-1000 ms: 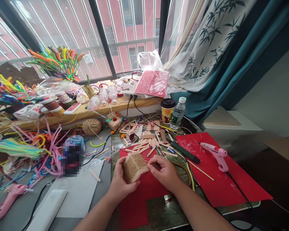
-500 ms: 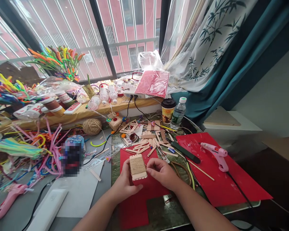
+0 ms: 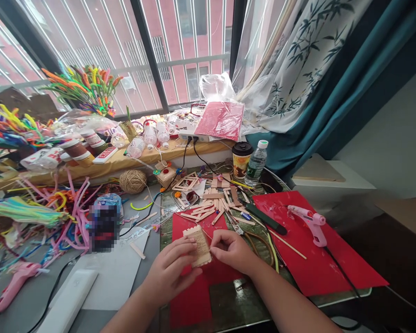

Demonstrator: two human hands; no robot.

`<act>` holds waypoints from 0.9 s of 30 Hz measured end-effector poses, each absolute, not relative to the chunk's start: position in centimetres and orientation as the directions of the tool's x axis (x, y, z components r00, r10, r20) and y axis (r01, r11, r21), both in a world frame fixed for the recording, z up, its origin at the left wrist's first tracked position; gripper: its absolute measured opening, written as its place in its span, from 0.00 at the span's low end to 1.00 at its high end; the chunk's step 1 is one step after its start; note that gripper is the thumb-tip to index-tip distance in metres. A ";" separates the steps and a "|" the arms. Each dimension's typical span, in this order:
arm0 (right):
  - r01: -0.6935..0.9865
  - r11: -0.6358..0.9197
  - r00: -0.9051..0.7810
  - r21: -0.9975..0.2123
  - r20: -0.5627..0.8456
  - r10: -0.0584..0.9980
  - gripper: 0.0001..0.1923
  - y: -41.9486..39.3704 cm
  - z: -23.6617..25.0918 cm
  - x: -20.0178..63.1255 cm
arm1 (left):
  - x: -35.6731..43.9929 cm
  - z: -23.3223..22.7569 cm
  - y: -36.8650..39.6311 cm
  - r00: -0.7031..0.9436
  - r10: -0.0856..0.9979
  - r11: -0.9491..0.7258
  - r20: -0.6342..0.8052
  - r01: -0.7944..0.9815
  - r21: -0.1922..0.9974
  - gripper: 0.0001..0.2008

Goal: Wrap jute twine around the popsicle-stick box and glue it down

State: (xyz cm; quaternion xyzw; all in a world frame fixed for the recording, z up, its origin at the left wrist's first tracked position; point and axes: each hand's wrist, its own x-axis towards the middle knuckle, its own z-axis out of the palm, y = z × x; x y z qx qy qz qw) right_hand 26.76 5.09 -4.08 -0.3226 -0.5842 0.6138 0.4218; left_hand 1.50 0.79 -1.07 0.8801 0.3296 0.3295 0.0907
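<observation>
My left hand [image 3: 169,273] holds a small panel of popsicle sticks wrapped in jute twine [image 3: 198,245], tilted over a red paper sheet [image 3: 194,291]. My right hand [image 3: 230,250] pinches the panel's right edge, apparently on a thin strand of twine. A ball of jute twine [image 3: 133,181] lies further back on the table. Loose popsicle sticks [image 3: 208,210] are scattered just beyond my hands.
A pink glue gun [image 3: 309,223] rests on a second red sheet [image 3: 308,249] at the right. A paper cup [image 3: 241,160] and water bottle [image 3: 256,163] stand behind. Pipe cleaners [image 3: 48,212] pile up at left, with another pink glue gun [image 3: 10,282] and white paper [image 3: 114,277].
The twine-wrapped panel has been turned and tilted in my hands. My left hand shifted lower and toward me; my right hand stays at the panel's right edge.
</observation>
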 end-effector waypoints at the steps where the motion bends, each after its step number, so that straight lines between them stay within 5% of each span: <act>1: -0.133 0.042 -0.436 -0.990 0.097 0.895 0.09 5.1 -4.1 26.8 | 1.4 -1.3 0.8 0.570 0.627 -0.776 0.531 0.515 0.364 0.20; 11: -0.121 0.073 -0.455 -0.990 0.120 0.882 0.07 5.1 -5.1 26.7 | 2.1 -1.0 0.6 0.515 0.690 -0.721 0.509 0.547 0.425 0.12; 13: -0.105 0.098 -0.480 -0.990 0.137 0.867 0.07 4.9 -4.8 26.7 | 3.3 0.6 0.7 0.447 0.793 -0.606 0.414 0.648 0.461 0.18; 15: -0.066 0.139 -0.507 -0.988 0.154 0.848 0.08 4.8 -4.5 26.6 | 4.5 2.0 1.1 0.430 0.850 -0.526 0.304 0.698 0.486 0.41; 17: -0.025 0.172 -0.517 -0.985 0.160 0.841 0.07 4.7 -4.4 26.4 | 5.4 3.0 1.8 0.481 0.853 -0.516 0.203 0.715 0.471 0.52; 22: -0.021 0.193 -0.525 -0.981 0.175 0.833 0.06 4.7 -4.3 26.3 | 5.6 3.0 2.8 0.470 0.866 -0.493 0.172 0.742 0.454 0.44; 27: -0.054 0.233 -0.491 -0.971 0.229 0.841 0.07 4.8 -4.2 26.5 | 4.2 0.4 2.5 0.330 0.913 -0.407 0.240 0.686 0.604 0.48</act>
